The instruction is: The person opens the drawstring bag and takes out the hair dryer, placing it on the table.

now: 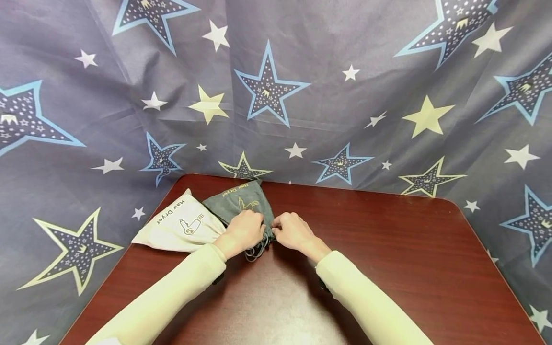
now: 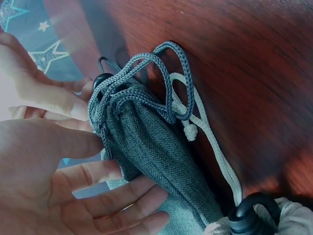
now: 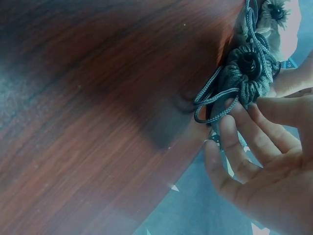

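Observation:
A dark grey drawstring bag (image 1: 241, 199) printed "Hair Dryer" lies on the table with its gathered mouth toward me. My left hand (image 1: 246, 229) is over the mouth's left side, thumb and fingers holding the cloth. From the other side, my right hand (image 1: 296, 231) pinches the edge of the gathered mouth between thumb and fingertips. Looped grey cord (image 2: 142, 61) hangs over the mouth, and a black cord stopper (image 3: 249, 63) sits in the gathers. Left of it lies a cream drawstring bag (image 1: 183, 223), also printed "Hair Dryer", partly behind my left wrist.
The reddish-brown wooden table (image 1: 379, 249) extends to the right and toward me. A grey star-patterned cloth (image 1: 327, 120) hangs behind it. The cream bag's white cord (image 2: 215, 147) and its black stopper (image 2: 252, 215) lie beside the grey bag.

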Tool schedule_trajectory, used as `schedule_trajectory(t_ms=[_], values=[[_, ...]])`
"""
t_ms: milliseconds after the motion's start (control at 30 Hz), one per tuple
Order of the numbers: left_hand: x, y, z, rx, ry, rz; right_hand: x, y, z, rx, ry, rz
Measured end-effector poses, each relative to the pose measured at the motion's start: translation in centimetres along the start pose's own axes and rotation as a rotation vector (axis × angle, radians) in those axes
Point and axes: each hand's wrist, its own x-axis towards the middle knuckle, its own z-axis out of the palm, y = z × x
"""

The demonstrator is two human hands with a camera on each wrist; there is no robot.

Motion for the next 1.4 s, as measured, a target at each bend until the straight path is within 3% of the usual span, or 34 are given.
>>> schedule_trajectory(t_ms=[533,1100,1333,1400], values=[[-0.1,0.3,0.5,0.015,0.013,0.018,-0.5,0.0,-0.2,-0.008,0.016,-0.019],[-0.3,1.1,0.8,-0.029,0.022,0.027,-1.3,0.7,-0.6,0.010,0.014,0.022],[-0.6,0.9,0.8,-0.060,0.024,0.063,-1.5,0.5,-0.8,0.033,0.004,0.030],[-0.4,0.1,1.9,-0.069,0.052,0.089,-1.6,0.5,-0.8,0.032,0.003,0.034]])
